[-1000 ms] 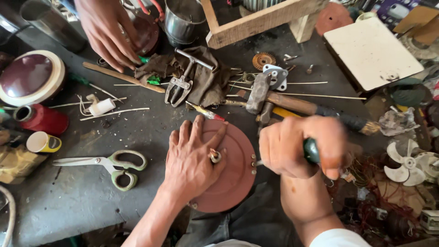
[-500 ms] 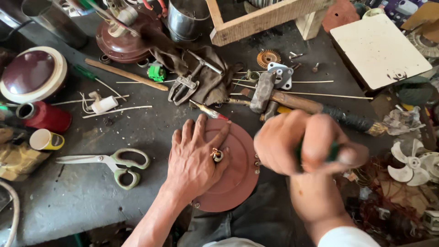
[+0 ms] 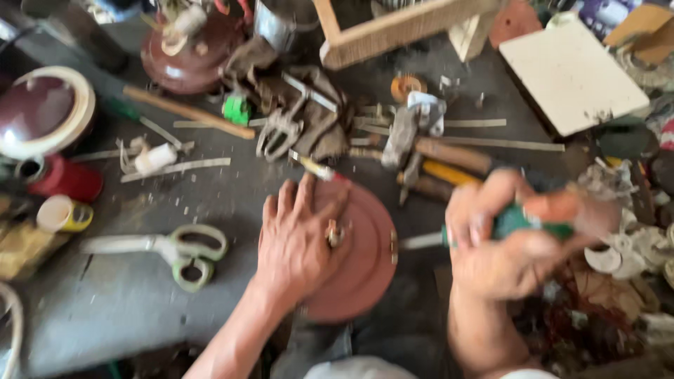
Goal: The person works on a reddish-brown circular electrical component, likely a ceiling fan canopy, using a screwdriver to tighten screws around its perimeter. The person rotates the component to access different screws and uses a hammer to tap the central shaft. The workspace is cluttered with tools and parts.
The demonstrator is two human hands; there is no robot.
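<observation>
The reddish-brown round cover (image 3: 365,260) lies flat on the dark table (image 3: 126,309), close to the near edge, and serves as the landmark here. The left hand (image 3: 298,242) rests palm-down on the cover's left half, fingers spread and released, pressing it in place; a small metal fitting shows at the cover's centre just beside the thumb. To the right of the cover, the right hand (image 3: 509,245) is clenched around the green handle of a screwdriver (image 3: 484,228), whose metal shaft points left toward the cover's right rim. The hand is blurred, so whether the tip touches the rim cannot be told.

Left of the cover lie scissors (image 3: 175,253) with pale green handles. Farther left stand a yellow roll (image 3: 63,214) and a red spool (image 3: 67,179). Beyond the cover, a hammer (image 3: 428,151) with a wooden handle lies among thin strips, with pliers (image 3: 281,133) on a dirty rag nearby. A white board (image 3: 572,70) sits well beyond the cover to the right.
</observation>
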